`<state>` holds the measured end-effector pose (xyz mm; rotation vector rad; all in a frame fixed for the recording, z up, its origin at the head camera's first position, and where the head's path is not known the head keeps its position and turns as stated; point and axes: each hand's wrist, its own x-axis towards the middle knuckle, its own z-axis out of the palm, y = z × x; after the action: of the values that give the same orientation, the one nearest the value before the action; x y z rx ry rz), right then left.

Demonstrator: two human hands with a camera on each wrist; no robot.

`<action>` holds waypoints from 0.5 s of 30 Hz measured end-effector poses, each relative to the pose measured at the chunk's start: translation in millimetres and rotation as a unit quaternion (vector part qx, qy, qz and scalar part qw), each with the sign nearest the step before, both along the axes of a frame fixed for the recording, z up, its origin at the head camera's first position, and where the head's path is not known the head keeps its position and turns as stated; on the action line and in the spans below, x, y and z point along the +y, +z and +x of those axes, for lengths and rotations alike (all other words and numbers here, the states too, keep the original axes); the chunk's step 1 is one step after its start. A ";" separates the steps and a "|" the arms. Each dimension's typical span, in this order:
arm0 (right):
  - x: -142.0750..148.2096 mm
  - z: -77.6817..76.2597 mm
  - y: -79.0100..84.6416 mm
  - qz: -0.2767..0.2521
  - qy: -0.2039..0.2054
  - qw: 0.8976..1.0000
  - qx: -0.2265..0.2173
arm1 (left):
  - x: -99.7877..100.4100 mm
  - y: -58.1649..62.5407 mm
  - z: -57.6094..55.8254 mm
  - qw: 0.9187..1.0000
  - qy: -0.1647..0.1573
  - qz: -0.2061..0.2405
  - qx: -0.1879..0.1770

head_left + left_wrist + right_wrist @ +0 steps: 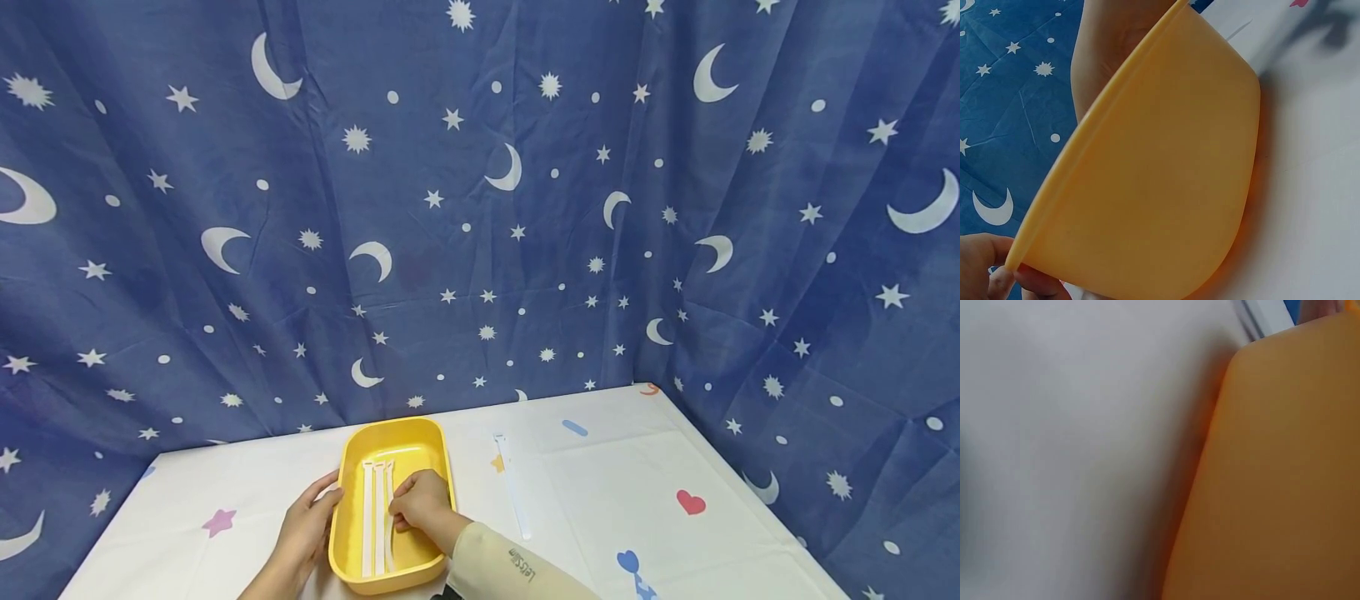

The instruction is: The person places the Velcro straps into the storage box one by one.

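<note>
A yellow plastic tray stands on the table, its outer wall large in both wrist views. My left hand holds it at the left side; in the left wrist view the thumb and fingers pinch the rim. Inside lie two flat white cable straps with slotted heads, side by side lengthwise. To their right, my right hand reaches in over the near right side and pinches a third white cable strap along its length; the fingertips partly cover it.
Another white cable strap lies on the white patterned tablecloth, right of the tray. A blue curtain with moons and stars hangs behind the table and along its right side.
</note>
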<state>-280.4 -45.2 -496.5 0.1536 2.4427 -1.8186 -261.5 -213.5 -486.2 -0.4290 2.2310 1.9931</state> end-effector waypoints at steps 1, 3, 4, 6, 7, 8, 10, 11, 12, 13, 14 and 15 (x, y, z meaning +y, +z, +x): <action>-0.3 0.1 -0.2 0.005 -0.001 1.000 0.001 | -0.1 0.1 0.1 1.000 0.000 -0.001 0.000; -0.9 0.2 -0.2 0.015 -0.002 1.000 0.003 | -0.3 0.3 0.5 1.000 0.000 -0.005 -0.001; -1.3 0.3 -0.2 0.019 -0.003 1.000 0.004 | -0.4 0.4 0.7 1.000 -0.001 -0.007 0.000; -1.6 0.9 0.4 0.025 -0.005 1.000 0.006 | -0.4 0.7 1.1 1.000 -0.001 -0.008 0.000; -1.8 0.9 0.6 0.028 -0.006 1.000 0.008 | -0.4 0.8 1.2 1.000 -0.001 -0.009 0.001; -2.0 1.0 0.9 0.029 -0.007 1.000 0.009 | -0.4 0.9 1.2 1.000 -0.002 -0.009 0.001; -2.1 1.2 1.0 0.031 -0.008 0.999 0.010 | -0.3 0.9 1.2 1.000 -0.002 -0.008 0.002; -2.1 1.3 0.9 0.030 -0.008 0.999 0.010 | -0.2 0.9 1.3 1.000 -0.003 -0.007 0.002; -2.2 1.2 0.5 0.030 -0.008 0.999 0.010 | -0.2 0.9 1.3 1.000 -0.003 -0.006 0.003; -2.4 1.0 0.2 0.029 -0.009 0.999 0.011 | -0.2 0.8 1.2 1.000 -0.003 -0.005 0.003; -2.4 0.8 -0.1 0.029 -0.009 0.999 0.012 | -0.2 0.7 1.2 1.000 -0.003 -0.004 0.004; -2.5 0.6 -0.4 0.028 -0.009 0.999 0.012 | -0.2 0.7 1.1 1.000 -0.004 -0.004 0.004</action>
<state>-279.9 -47.7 -496.9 0.1590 2.5191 -1.7694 -260.4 -213.7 -485.4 -0.4144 2.2415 1.9864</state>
